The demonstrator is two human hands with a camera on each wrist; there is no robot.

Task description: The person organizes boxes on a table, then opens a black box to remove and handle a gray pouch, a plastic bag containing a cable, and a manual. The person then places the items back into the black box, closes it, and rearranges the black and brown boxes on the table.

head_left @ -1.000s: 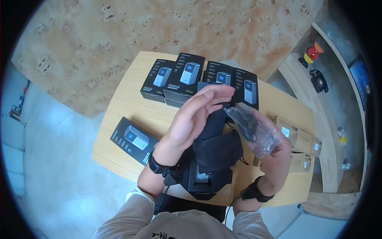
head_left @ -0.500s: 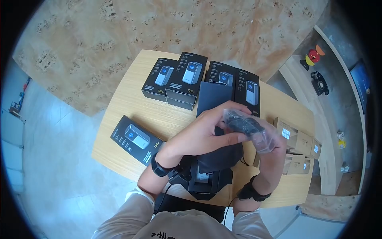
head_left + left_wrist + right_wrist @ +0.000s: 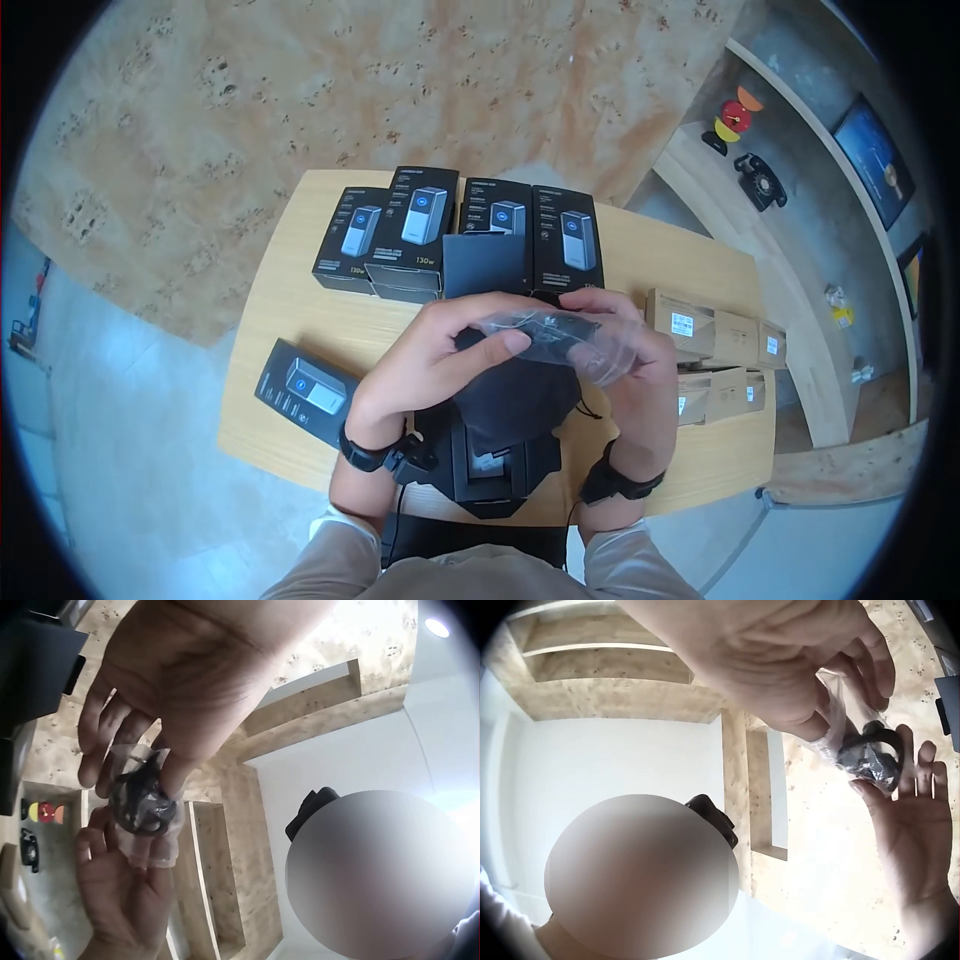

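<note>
Beyond left hand (image 3: pixel 420 355) and right hand (image 3: pixel 645 375) grasping the bag (image 3: pixel 605 350), head view alone shows a screen (image 3: pixel 873 162).

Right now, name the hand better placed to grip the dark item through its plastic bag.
Likely left: the left hand has its thumb beside the dark item, while the right hand holds the clearer end of the bag. Where the bag opens, I cannot tell.

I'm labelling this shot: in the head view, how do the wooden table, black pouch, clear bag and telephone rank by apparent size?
Wooden table
Black pouch and clear bag: too alike to rank
Telephone
</note>
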